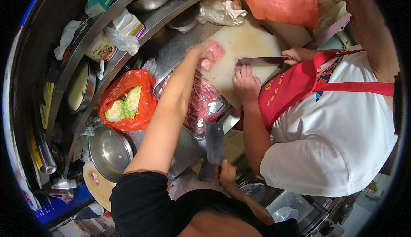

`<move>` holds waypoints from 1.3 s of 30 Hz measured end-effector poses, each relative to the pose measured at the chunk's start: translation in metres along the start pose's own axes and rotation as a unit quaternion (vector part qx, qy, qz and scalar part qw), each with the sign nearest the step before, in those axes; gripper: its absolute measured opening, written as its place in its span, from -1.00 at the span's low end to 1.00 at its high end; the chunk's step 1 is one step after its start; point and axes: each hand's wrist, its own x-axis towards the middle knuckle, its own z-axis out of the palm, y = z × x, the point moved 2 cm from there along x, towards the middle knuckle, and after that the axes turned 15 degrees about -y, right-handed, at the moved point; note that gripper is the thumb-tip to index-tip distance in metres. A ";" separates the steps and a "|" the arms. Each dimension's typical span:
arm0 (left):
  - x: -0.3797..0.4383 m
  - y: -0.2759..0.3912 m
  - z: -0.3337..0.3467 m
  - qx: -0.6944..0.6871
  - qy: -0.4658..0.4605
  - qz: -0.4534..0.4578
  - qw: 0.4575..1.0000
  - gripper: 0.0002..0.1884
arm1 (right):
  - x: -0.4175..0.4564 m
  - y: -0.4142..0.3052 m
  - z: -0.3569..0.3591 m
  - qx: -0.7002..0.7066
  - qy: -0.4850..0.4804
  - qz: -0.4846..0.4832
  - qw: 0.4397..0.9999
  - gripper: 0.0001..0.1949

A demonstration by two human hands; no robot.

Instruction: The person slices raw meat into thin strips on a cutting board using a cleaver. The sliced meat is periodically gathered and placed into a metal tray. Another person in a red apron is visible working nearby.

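My left arm reaches across a metal tray (198, 136) of raw meat strips (205, 92). At its end, my left hand (199, 52) grips the near edge of a pink slab of raw meat (214, 51), which rests on the left part of a white cutting board (253, 41). Part of the slab is covered by my fingers. Close to my body, my right hand (227, 173) is closed round the handle of a cleaver (214, 144). The cleaver's broad blade points away from me, just beside the tray's near corner.
A co-worker in a red apron (285, 86) stands at the right, holding a long knife (260, 61) over meat on the same board. Cabbages (125, 105) sit in a red plastic bag (144, 86). A steel bowl (110, 152) overlaps a round board (96, 185). Shelves (112, 63) run along the left.
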 end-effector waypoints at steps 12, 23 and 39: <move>-0.104 -0.018 0.019 -0.243 0.108 0.174 0.948 -0.37 | -0.007 -0.006 -0.011 -0.043 -0.036 -0.040 0.998 -0.44; -0.475 -0.376 0.182 -0.670 0.235 0.190 0.678 -0.26 | 0.010 0.001 0.102 -0.050 -0.229 0.087 0.968 -0.39; -0.669 -0.752 0.420 -0.221 0.341 -0.198 0.892 -0.29 | -0.114 0.042 0.509 -0.277 -0.504 0.183 0.798 -0.40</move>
